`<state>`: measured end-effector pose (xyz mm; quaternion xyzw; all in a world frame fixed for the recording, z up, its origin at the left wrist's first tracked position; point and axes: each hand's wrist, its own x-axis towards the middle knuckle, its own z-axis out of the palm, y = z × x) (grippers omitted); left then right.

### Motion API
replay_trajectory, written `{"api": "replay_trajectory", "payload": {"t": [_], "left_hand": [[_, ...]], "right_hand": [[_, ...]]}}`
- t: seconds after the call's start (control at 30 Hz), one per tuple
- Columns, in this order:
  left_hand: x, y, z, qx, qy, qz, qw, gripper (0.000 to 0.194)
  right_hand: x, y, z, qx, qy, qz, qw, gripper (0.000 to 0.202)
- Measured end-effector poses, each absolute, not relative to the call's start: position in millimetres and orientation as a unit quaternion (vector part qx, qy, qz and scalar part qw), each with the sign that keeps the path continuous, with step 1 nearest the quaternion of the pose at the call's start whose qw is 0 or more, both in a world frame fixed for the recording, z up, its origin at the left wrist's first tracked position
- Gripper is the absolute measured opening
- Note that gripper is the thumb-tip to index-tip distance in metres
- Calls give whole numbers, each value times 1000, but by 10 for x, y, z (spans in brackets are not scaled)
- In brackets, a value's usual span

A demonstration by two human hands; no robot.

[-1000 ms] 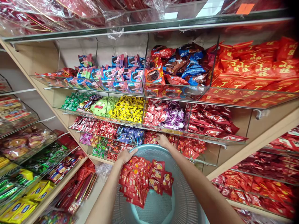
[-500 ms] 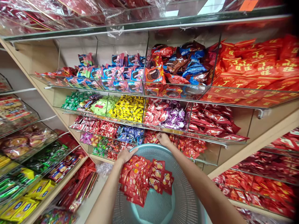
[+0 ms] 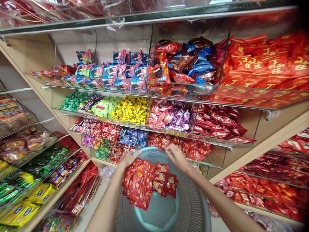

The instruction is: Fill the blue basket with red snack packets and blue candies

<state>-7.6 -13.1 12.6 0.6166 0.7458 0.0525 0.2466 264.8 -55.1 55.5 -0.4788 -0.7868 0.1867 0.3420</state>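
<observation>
My left hand (image 3: 127, 159) is closed over the left rim of a blue-green plastic mesh basket (image 3: 195, 193), thumb along the edge. Inside the basket lies a pile of small red candy packets (image 3: 140, 183) with orange-slice pictures, heaped toward the left and centre, part of the mesh bottom showing. My right hand (image 3: 177, 157) is over the basket's far right rim, fingers pinched together. A bit of red wrapper shows at its fingertips, mostly hidden by them. Just behind is a low shelf bin of similar red packets (image 3: 160, 140).
Clear-fronted shelves hold yellow wrapped candies (image 3: 131, 109), purple and red lollipops (image 3: 180, 119), blue candies (image 3: 134, 137) and large red bags (image 3: 265, 64). A glass shelf edge (image 3: 173, 130) overhangs the low bin. Side shelves with yellow packs (image 3: 42, 195) stand at the left.
My right hand has drawn back from the low bin toward me, to above the basket's far rim. My left hand stays on the rim. The view has shifted slightly.
</observation>
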Motion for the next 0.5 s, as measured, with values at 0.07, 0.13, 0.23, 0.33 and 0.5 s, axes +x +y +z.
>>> {"api": "replay_trajectory", "payload": {"t": [0.07, 0.13, 0.23, 0.33, 0.5], "left_hand": [[-77, -134, 128, 621, 740, 53, 251, 81], [-80, -136, 124, 627, 735, 57, 251, 82], [-83, -136, 118, 635, 729, 62, 249, 84], [-82, -137, 118, 627, 737, 59, 246, 87], [-84, -134, 120, 630, 733, 57, 249, 87]], "right_hand": [[2646, -618, 526, -477, -785, 199, 342, 18], [2641, -658, 485, -473, -788, 209, 334, 17], [2632, -681, 405, -461, -801, 214, 318, 16], [2635, -688, 325, -445, -822, 199, 296, 14], [2702, -719, 203, -408, -869, 197, 198, 17]]}}
